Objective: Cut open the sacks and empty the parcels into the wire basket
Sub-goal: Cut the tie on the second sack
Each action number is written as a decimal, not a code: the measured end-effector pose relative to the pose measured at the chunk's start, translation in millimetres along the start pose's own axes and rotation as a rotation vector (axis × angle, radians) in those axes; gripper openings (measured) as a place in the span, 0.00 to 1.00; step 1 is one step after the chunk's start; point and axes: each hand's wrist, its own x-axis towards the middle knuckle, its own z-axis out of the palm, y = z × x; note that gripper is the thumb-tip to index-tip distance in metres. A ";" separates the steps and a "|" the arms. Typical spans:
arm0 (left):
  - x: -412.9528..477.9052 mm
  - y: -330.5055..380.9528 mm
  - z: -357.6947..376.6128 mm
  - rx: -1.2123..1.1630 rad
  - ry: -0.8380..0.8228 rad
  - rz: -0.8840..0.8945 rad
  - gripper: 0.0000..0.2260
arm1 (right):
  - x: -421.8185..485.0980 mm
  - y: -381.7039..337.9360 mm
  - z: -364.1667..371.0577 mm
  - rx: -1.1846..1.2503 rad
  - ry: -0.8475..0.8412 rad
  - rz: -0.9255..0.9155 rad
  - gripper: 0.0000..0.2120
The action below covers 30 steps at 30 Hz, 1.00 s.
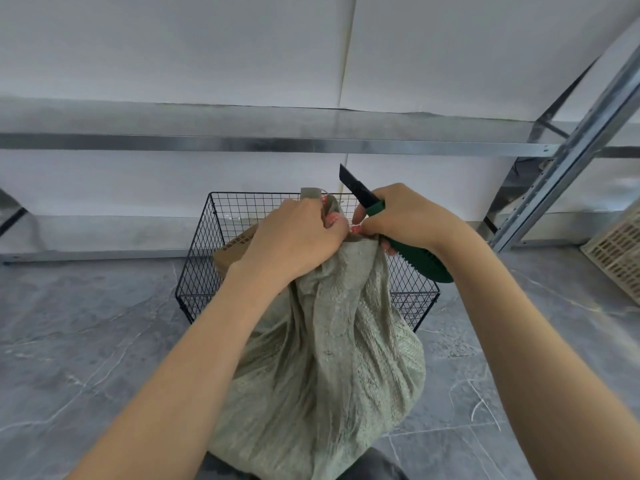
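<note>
A grey-green woven sack (332,368) stands full on the floor in front of me, its neck bunched together at the top. My left hand (294,237) grips that bunched neck. My right hand (398,220) holds a green utility knife (419,261) with its black blade pointing up and away, and its fingertips touch the neck beside my left hand. Just behind the sack stands a black wire basket (204,265). A brown cardboard parcel (232,254) lies inside it, partly hidden by my left wrist.
A metal shelving unit (277,145) runs along the white wall behind the basket, with an upright post (568,157) at the right. A beige plastic crate (620,251) sits at the far right. The floor is grey stone tile.
</note>
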 end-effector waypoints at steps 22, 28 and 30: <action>-15.2 -21.8 35.9 -0.098 0.116 -0.165 0.17 | -19.0 -12.8 -3.4 -0.326 -0.428 0.205 0.18; -15.6 -22.4 31.6 -0.085 0.162 -0.157 0.14 | -11.0 -14.8 1.4 -0.355 -0.414 0.243 0.19; -15.7 -20.5 31.1 -0.060 0.189 -0.147 0.13 | -8.7 -12.1 3.6 -0.353 -0.394 0.244 0.20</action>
